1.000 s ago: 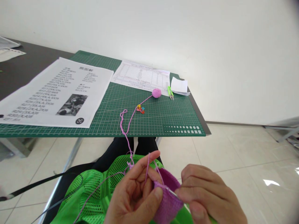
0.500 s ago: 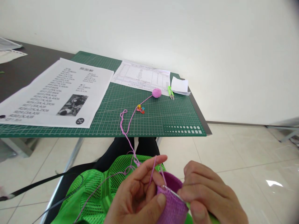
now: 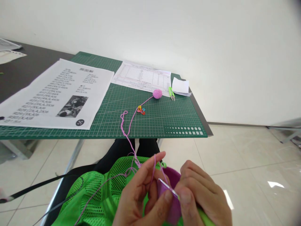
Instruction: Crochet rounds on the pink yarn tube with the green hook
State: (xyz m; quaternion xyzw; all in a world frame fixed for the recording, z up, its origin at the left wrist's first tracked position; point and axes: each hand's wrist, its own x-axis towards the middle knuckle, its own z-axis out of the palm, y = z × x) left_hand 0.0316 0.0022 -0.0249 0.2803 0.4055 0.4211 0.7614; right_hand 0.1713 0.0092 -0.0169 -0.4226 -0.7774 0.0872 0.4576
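Observation:
My left hand (image 3: 145, 194) pinches the edge of a purple crochet piece (image 3: 173, 205), with a strand of purple yarn (image 3: 154, 168) looped over its raised index finger. The piece is a hollow, cup-like shape, partly covered by both hands. In my right hand (image 3: 199, 193) is a crochet hook (image 3: 168, 187) with a metal shaft and a green handle. Its tip points left at the rim of the piece, close to the taut yarn. A small green ring-like thing (image 3: 163, 164) shows behind the rim.
On the green cutting mat (image 3: 150, 125) lie a yarn ball (image 3: 157, 94), stitch markers (image 3: 141, 110), green thread snips (image 3: 171, 94), a printed pattern sheet (image 3: 56, 94), a form (image 3: 142, 77) and white paper slips (image 3: 181, 86). Yarn trails over the mat's front edge onto a green mesh garment (image 3: 94, 191).
My right hand has moved left and slightly up. The crochet hook's tip now stands higher, clear in front of the yarn. The crochet piece has tilted, and a green ring-like thing has come into sight.

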